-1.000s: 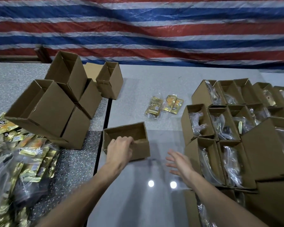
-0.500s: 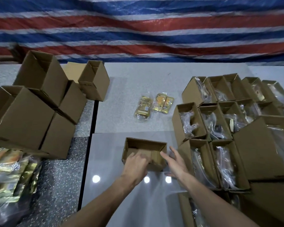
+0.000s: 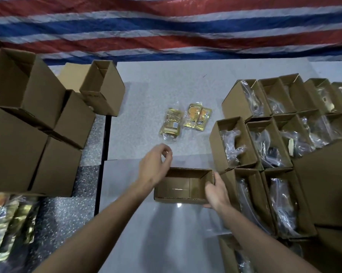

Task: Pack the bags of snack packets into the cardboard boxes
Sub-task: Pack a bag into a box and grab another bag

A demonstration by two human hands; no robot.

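Empty box (image 3: 183,186) sits open-side up on bench (image 3: 166,233), just beside filled boxes (image 3: 264,154) at right, ready to load. Right hand (image 3: 215,192) grips its right wall, steadying it. Left hand (image 3: 154,166) hovers above its far-left corner, fingers loosely curled, holding nothing. Two snack bags (image 3: 185,121) lie beyond, path clear. Spare boxes (image 3: 38,125) stacked left, well apart

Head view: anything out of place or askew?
Two snack bags lie loose on the table, outside any box. The empty boxes at left are heaped at mixed tilts. No spill or damage shows.
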